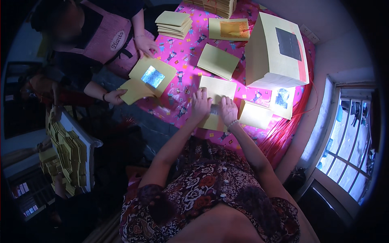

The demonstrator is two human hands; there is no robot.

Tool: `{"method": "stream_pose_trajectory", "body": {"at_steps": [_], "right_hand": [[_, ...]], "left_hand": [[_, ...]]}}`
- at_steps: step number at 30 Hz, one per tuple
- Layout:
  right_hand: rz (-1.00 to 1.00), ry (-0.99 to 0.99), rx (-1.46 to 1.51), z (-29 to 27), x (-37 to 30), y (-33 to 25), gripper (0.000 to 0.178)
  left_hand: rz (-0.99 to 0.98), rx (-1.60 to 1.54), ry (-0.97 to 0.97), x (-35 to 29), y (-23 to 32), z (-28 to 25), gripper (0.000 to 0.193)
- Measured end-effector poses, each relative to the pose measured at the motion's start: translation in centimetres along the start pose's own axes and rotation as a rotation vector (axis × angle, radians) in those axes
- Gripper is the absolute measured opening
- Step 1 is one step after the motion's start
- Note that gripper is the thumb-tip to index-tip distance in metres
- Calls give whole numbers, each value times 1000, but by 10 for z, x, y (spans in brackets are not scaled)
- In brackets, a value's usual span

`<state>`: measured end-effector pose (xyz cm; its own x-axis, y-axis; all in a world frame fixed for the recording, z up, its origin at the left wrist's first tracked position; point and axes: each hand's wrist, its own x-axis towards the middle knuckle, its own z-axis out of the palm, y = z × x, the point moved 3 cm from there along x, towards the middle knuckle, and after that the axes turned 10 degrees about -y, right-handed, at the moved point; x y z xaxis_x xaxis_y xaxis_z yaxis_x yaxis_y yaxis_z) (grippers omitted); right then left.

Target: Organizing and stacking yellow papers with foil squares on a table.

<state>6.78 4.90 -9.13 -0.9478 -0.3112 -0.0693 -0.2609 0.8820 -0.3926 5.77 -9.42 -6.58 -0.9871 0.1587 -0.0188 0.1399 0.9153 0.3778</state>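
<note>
Two hands, the left (201, 105) and the right (229, 111), rest with fingers slightly spread atop yellow paper (221, 85).

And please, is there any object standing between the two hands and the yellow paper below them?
Nothing visible: the left hand and right hand lie on the yellow paper. A small yellow stack is only beside, to the right.

The bare left hand (201, 104) is turned palm down, its fingers pointing to the far side and slightly bent, at the end of a bare left forearm (175, 137) that slants from near left toward the middle. The bare right hand (229, 111), also palm down, sits just beside it and slightly nearer, its bare right forearm (250, 145) slanting in from near right.
</note>
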Motion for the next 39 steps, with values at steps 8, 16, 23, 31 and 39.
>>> {"method": "stream_pose_trajectory", "body": {"at_steps": [8, 16, 23, 31, 39], "right_hand": [[-30, 78, 188, -19, 4, -7, 20], [-18, -53, 288, -15, 4, -2, 19], [-2, -156, 417, -16, 10, 10, 24], [-1, -218, 297, -8, 16, 10, 29], [-224, -89, -37, -21, 12, 8, 33]], "left_hand": [[19, -77, 58, 3, -8, -2, 55], [68, -159, 127, -1, -6, -3, 50], [57, -244, 134, 0, -5, -3, 50], [-3, -542, 138, 4, -21, -12, 34], [-544, -1188, -6, -35, -39, 22, 21]]}}
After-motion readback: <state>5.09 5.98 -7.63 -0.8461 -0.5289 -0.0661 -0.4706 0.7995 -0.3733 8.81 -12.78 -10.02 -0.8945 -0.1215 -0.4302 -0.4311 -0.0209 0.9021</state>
